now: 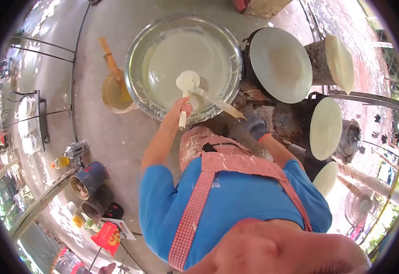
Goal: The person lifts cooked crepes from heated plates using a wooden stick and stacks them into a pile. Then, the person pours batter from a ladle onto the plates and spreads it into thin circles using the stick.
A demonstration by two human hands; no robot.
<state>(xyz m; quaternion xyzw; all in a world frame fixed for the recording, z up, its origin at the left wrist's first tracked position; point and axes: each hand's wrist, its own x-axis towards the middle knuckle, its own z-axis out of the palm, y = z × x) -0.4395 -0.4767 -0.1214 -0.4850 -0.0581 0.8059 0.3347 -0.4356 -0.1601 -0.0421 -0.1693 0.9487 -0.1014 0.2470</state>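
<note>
My bare left hand (pixel 184 106) is closed round the pale handle of a ladle (pixel 188 81). The ladle's round cup is over the whitish batter in a wide metal basin (pixel 133 84). My right hand (pixel 257 126), in a dark grey glove with an orange cuff, is closed at the near end of a long flat stick (pixel 223 105). This stick slants across the basin's right rim, its batter-coated far end beside the ladle cup. The glove's fingers are partly hidden.
To the right are a large round griddle (pixel 280 65), a second round surface (pixel 326 129) and a smaller one (pixel 326 178). A container (pixel 112 98) with a wooden handle is left of the basin. Lower left are a blue bucket (pixel 89 180) and a red bag (pixel 107 238).
</note>
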